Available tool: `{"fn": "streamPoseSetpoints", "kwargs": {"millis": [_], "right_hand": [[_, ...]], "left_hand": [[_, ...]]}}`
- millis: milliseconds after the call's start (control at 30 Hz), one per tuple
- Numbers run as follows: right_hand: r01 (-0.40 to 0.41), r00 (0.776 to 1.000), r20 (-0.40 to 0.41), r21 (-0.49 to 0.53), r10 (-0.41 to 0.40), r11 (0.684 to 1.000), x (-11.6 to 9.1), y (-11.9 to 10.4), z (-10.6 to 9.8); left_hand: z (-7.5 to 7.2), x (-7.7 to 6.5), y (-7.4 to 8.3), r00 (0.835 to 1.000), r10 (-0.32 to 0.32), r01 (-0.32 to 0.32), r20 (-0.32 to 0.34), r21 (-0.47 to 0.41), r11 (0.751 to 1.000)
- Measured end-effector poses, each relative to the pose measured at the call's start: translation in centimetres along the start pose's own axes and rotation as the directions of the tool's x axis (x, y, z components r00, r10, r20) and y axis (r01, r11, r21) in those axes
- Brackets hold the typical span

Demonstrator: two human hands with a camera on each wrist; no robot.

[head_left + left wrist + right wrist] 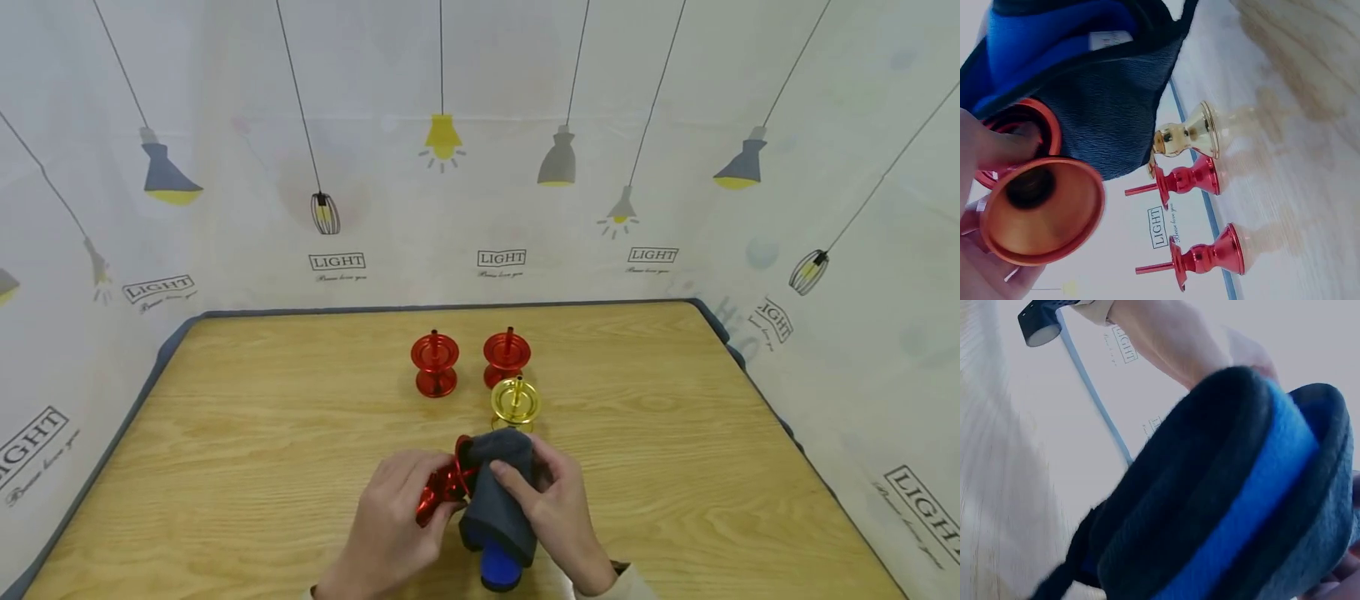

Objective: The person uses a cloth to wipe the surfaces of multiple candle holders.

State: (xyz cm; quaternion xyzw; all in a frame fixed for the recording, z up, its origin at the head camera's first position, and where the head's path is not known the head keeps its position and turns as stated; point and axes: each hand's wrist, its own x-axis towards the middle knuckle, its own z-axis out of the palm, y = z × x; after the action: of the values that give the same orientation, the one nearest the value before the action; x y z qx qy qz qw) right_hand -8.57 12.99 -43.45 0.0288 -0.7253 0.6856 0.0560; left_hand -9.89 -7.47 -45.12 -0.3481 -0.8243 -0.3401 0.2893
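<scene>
My left hand (pixel 393 512) grips a shiny red metal candle holder (pixel 444 492) tipped on its side, its dish end turned toward the right hand. In the left wrist view the hollow orange-red base of this candle holder (pixel 1044 215) faces the camera. With thumb and fingers my right hand (pixel 553 504) pinches a folded cloth (pixel 501 492), dark grey outside and bright blue inside. The cloth lies against the dish of the held candle holder and hides its spike end. A bulky fold of the cloth (pixel 1235 506) covers most of the right fingers in the right wrist view.
Beyond the hands a gold candle holder (pixel 516 402) stands upright on the wooden table (pixel 262 433). Two red candle holders, one on the left (pixel 435 357) and one on the right (pixel 506 354), stand behind it. A lamp-patterned curtain (pixel 405 217) encloses the table.
</scene>
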Motion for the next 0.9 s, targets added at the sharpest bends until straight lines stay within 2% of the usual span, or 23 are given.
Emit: {"fn": "streamPoseSetpoints", "kwargs": {"millis": [133,200,267,300,367,433,500,567,600,633,667,700,733,767,800,833,867,900], "right_hand": [[-0.003,1.000,0.030,0.018,0.003,1.000,0.1,0.2,-0.2],[0.012,0.998,0.060,0.022,-0.014,1.000,0.2,0.4,-0.4],[0.041,0.995,0.095,0.022,-0.043,0.999,0.3,0.7,-0.7],[0.056,0.992,0.111,0.026,-0.059,0.998,0.3,0.9,-0.8],[0.102,0.983,0.150,0.037,-0.106,0.994,0.3,1.2,-1.0],[0.162,0.966,0.193,0.053,-0.170,0.985,0.4,1.5,-1.3],[0.215,0.945,0.237,0.076,-0.227,0.974,0.6,1.8,-1.4],[0.238,0.929,0.271,0.087,-0.253,0.967,0.8,2.0,-1.5],[0.228,0.929,0.280,0.087,-0.244,0.970,0.8,2.0,-1.5],[0.198,0.936,0.280,0.081,-0.213,0.977,0.9,2.0,-1.4],[0.164,0.947,0.269,0.070,-0.177,0.984,1.0,2.0,-1.4],[0.122,0.959,0.252,0.055,-0.132,0.991,1.0,2.1,-1.3],[0.073,0.970,0.228,0.041,-0.080,0.997,1.0,2.0,-1.1],[0.024,0.979,0.200,0.033,-0.030,0.999,1.1,2.0,-1.0],[-0.022,0.986,0.167,0.026,0.018,0.999,1.1,2.0,-0.9],[-0.056,0.989,0.141,0.025,0.052,0.998,1.2,2.0,-0.7],[-0.078,0.990,0.116,0.027,0.074,0.997,1.2,2.0,-0.6],[-0.099,0.991,0.095,0.035,0.095,0.994,1.3,1.9,-0.5]], "left_hand": [[-0.2,0.1,-0.3,0.999,-0.034,0.035,0.026,-0.061,0.998],[-0.5,0.3,-0.5,0.992,-0.081,0.091,0.092,-0.112,0.990],[-0.9,0.5,-0.8,0.969,-0.139,0.184,0.206,-0.214,0.959],[-1.1,0.7,-1.0,0.946,-0.167,0.244,0.277,-0.270,0.931],[-1.5,1.0,-1.5,0.886,-0.196,0.364,0.421,-0.369,0.855],[-1.8,1.3,-2.3,0.820,-0.178,0.466,0.544,-0.454,0.759],[-1.9,1.5,-3.3,0.765,-0.124,0.534,0.632,-0.514,0.671],[-2.0,1.5,-3.9,0.724,-0.084,0.587,0.684,-0.549,0.595],[-2.0,1.4,-4.1,0.714,-0.080,0.606,0.696,-0.556,0.568],[-1.9,1.3,-4.1,0.711,-0.093,0.618,0.697,-0.556,0.555],[-1.9,1.1,-3.9,0.720,-0.117,0.616,0.684,-0.552,0.562],[-1.9,0.9,-3.6,0.735,-0.157,0.605,0.660,-0.533,0.591],[-1.8,0.6,-3.2,0.761,-0.194,0.576,0.619,-0.506,0.642],[-1.7,0.4,-2.8,0.798,-0.220,0.524,0.562,-0.465,0.714],[-1.6,0.2,-2.3,0.838,-0.232,0.455,0.493,-0.399,0.796],[-1.4,0.0,-1.9,0.876,-0.232,0.384,0.424,-0.321,0.866],[-1.2,-0.1,-1.6,0.907,-0.221,0.317,0.357,-0.236,0.919],[-0.9,-0.2,-1.4,0.935,-0.198,0.249,0.293,-0.149,0.957]]}}
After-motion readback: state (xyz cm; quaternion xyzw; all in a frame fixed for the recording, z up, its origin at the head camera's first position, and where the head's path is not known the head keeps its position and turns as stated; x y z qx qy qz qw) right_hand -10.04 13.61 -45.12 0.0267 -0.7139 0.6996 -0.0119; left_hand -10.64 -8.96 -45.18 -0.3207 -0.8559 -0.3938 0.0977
